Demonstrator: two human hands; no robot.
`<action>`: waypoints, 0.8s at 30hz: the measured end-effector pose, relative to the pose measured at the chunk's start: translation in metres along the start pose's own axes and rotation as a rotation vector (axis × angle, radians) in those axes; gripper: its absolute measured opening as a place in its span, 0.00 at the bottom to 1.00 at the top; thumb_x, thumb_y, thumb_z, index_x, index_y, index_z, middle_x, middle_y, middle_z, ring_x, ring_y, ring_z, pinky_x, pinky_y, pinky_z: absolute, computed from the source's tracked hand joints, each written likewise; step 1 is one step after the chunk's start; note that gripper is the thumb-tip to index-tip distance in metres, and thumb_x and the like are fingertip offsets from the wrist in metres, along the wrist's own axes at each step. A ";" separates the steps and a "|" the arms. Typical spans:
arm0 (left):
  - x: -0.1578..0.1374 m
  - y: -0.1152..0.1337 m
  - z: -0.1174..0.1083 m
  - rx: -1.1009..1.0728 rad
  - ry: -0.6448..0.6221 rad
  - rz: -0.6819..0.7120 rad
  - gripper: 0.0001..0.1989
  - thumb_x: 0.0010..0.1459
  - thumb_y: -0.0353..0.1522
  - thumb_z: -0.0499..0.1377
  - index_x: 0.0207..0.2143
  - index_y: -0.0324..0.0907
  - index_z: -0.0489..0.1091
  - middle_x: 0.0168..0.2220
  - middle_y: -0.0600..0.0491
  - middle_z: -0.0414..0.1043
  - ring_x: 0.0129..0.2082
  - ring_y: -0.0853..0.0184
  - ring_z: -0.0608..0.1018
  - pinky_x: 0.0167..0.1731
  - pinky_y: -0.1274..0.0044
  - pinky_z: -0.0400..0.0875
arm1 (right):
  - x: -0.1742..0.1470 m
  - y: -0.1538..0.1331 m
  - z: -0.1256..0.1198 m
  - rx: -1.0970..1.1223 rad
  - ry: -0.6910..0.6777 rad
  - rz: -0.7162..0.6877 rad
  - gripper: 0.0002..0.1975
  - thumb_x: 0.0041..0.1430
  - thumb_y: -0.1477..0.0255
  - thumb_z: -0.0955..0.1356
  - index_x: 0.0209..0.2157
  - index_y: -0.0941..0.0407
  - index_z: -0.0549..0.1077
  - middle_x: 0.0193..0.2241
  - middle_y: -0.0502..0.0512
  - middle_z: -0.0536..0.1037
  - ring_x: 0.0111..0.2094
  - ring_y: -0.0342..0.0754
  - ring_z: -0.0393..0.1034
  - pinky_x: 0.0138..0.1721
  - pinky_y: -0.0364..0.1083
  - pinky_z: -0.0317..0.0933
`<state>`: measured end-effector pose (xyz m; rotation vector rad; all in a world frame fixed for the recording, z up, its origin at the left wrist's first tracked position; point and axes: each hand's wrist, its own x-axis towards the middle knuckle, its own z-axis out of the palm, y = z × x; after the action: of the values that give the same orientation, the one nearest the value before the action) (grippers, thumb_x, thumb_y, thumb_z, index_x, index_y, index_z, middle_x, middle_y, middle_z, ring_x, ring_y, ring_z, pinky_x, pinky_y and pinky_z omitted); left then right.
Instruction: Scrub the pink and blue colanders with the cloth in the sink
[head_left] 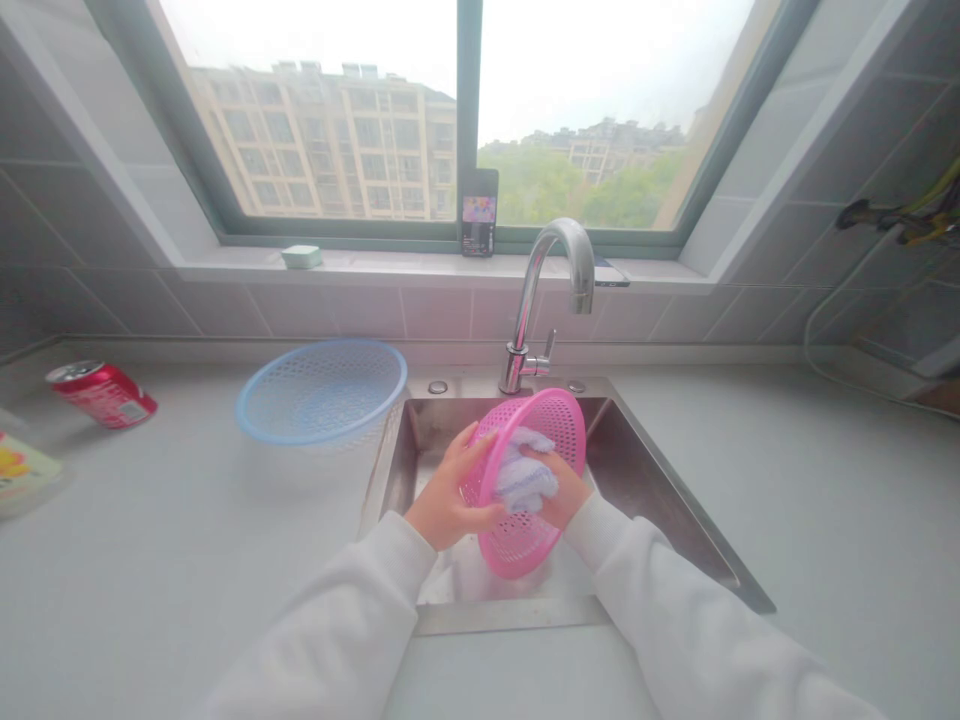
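Observation:
Over the sink (660, 490) a pink plastic colander (566, 425) is tilted on its side, its open face turned toward the right. My left hand (448, 492) grips it by the left rim, thumb in front and fingers behind. Inside the bowl, my right hand (566, 488) presses a white cloth (525, 480) with faint bluish stripes against the pink wall. Part of the right fingers is hidden by the cloth. Just behind the colander stands the chrome faucet (529, 300), and no water shows at its spout.
A blue colander (322, 438) sits on the counter left of the sink. Farther left are a red drink can (112, 395), tipped over, and a partly visible container (26, 475). The windowsill holds a phone (479, 212), a pale green block (302, 257) and a flat dark device (611, 275).

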<state>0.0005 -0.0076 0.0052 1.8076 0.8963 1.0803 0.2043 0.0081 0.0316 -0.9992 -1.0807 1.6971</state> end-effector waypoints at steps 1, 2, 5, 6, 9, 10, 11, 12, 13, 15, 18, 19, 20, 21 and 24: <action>0.000 0.000 0.000 -0.016 0.000 0.010 0.46 0.50 0.38 0.73 0.70 0.51 0.63 0.77 0.42 0.45 0.76 0.40 0.53 0.71 0.49 0.53 | 0.000 0.000 0.001 -0.011 -0.004 0.002 0.11 0.57 0.58 0.69 0.38 0.47 0.69 0.29 0.53 0.76 0.36 0.56 0.77 0.39 0.54 0.74; 0.000 0.000 0.000 -0.031 0.000 0.017 0.45 0.51 0.39 0.73 0.70 0.51 0.63 0.77 0.41 0.46 0.75 0.40 0.54 0.70 0.49 0.56 | -0.001 0.000 0.002 -0.022 -0.006 -0.002 0.11 0.57 0.58 0.69 0.38 0.47 0.69 0.29 0.53 0.76 0.36 0.57 0.77 0.39 0.54 0.74; 0.000 0.000 0.000 -0.060 0.009 0.018 0.44 0.51 0.43 0.72 0.69 0.49 0.65 0.76 0.41 0.50 0.74 0.39 0.56 0.67 0.50 0.63 | 0.000 0.000 0.004 -0.012 -0.011 -0.029 0.12 0.56 0.58 0.71 0.39 0.48 0.71 0.31 0.52 0.78 0.39 0.56 0.78 0.43 0.53 0.74; 0.000 0.001 0.000 -0.073 0.015 0.012 0.44 0.51 0.44 0.72 0.69 0.48 0.66 0.76 0.41 0.51 0.74 0.38 0.57 0.66 0.51 0.65 | 0.000 0.001 0.004 -0.006 -0.024 -0.036 0.13 0.55 0.58 0.72 0.40 0.48 0.72 0.32 0.52 0.79 0.39 0.56 0.79 0.44 0.53 0.74; -0.001 0.002 0.000 -0.135 0.046 -0.030 0.43 0.52 0.46 0.71 0.68 0.45 0.67 0.75 0.39 0.53 0.74 0.39 0.59 0.60 0.55 0.74 | 0.003 0.004 0.003 -0.070 -0.095 -0.049 0.15 0.53 0.59 0.74 0.40 0.49 0.75 0.35 0.53 0.82 0.40 0.56 0.79 0.49 0.55 0.72; -0.001 0.003 0.000 -0.156 0.065 -0.047 0.42 0.52 0.46 0.70 0.67 0.45 0.68 0.75 0.39 0.54 0.73 0.40 0.60 0.58 0.57 0.76 | 0.004 0.005 0.002 -0.141 -0.127 -0.054 0.15 0.52 0.59 0.75 0.38 0.50 0.76 0.36 0.54 0.83 0.41 0.57 0.79 0.51 0.56 0.71; -0.001 0.003 0.000 -0.170 0.089 -0.061 0.40 0.53 0.45 0.70 0.67 0.45 0.68 0.75 0.40 0.54 0.73 0.40 0.62 0.57 0.58 0.77 | 0.005 0.007 0.000 -0.232 -0.157 -0.057 0.14 0.50 0.60 0.76 0.37 0.51 0.76 0.36 0.54 0.84 0.42 0.57 0.79 0.53 0.57 0.70; -0.001 0.003 0.000 -0.173 0.119 -0.069 0.39 0.53 0.43 0.69 0.66 0.45 0.69 0.74 0.40 0.56 0.72 0.41 0.63 0.56 0.59 0.78 | 0.005 0.009 -0.002 -0.337 -0.183 -0.053 0.14 0.49 0.61 0.77 0.36 0.52 0.77 0.37 0.55 0.84 0.43 0.58 0.79 0.55 0.58 0.69; -0.001 0.003 0.000 -0.164 0.148 -0.071 0.37 0.53 0.41 0.69 0.65 0.45 0.70 0.73 0.40 0.58 0.71 0.42 0.64 0.56 0.60 0.78 | 0.006 0.011 -0.004 -0.446 -0.199 -0.042 0.13 0.48 0.63 0.77 0.35 0.53 0.78 0.37 0.55 0.85 0.44 0.58 0.78 0.55 0.58 0.68; 0.000 0.005 0.000 -0.117 0.192 -0.061 0.33 0.53 0.37 0.68 0.63 0.45 0.73 0.71 0.41 0.62 0.70 0.44 0.67 0.58 0.58 0.76 | 0.007 0.016 -0.008 -0.642 -0.220 0.001 0.11 0.47 0.68 0.76 0.34 0.55 0.80 0.35 0.56 0.85 0.41 0.58 0.78 0.52 0.58 0.68; 0.001 0.010 0.001 -0.029 0.188 -0.031 0.30 0.52 0.32 0.68 0.60 0.44 0.76 0.68 0.40 0.67 0.68 0.46 0.70 0.65 0.54 0.68 | 0.008 0.020 -0.009 -0.744 -0.267 0.025 0.09 0.47 0.73 0.75 0.34 0.57 0.81 0.33 0.55 0.85 0.38 0.54 0.77 0.47 0.54 0.69; 0.002 0.012 0.002 0.000 0.166 -0.021 0.30 0.51 0.30 0.68 0.59 0.45 0.77 0.68 0.41 0.68 0.68 0.46 0.70 0.67 0.54 0.66 | 0.008 0.020 -0.009 -0.718 -0.276 0.007 0.09 0.47 0.72 0.75 0.34 0.57 0.81 0.33 0.55 0.85 0.38 0.54 0.77 0.47 0.53 0.69; 0.002 0.014 0.002 0.030 0.133 -0.009 0.30 0.50 0.29 0.69 0.58 0.45 0.78 0.67 0.41 0.69 0.68 0.46 0.71 0.68 0.54 0.64 | 0.009 0.019 -0.008 -0.668 -0.268 -0.018 0.09 0.47 0.72 0.75 0.34 0.57 0.81 0.34 0.55 0.85 0.39 0.54 0.77 0.46 0.53 0.70; 0.002 0.016 0.002 0.059 0.094 0.004 0.30 0.49 0.29 0.69 0.58 0.46 0.78 0.67 0.41 0.69 0.68 0.46 0.71 0.69 0.54 0.63 | 0.009 0.018 -0.006 -0.601 -0.236 -0.043 0.09 0.47 0.71 0.76 0.33 0.56 0.81 0.34 0.55 0.85 0.40 0.55 0.77 0.46 0.53 0.71; 0.002 0.019 0.002 0.109 0.006 0.045 0.31 0.48 0.28 0.69 0.57 0.46 0.79 0.68 0.41 0.68 0.68 0.45 0.71 0.69 0.54 0.63 | 0.007 0.013 -0.001 -0.335 -0.082 -0.070 0.12 0.43 0.69 0.78 0.33 0.55 0.81 0.32 0.55 0.84 0.38 0.55 0.78 0.42 0.52 0.72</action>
<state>0.0063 -0.0140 0.0226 1.9235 0.9381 1.0837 0.2003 0.0118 0.0179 -1.0905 -1.4717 1.5421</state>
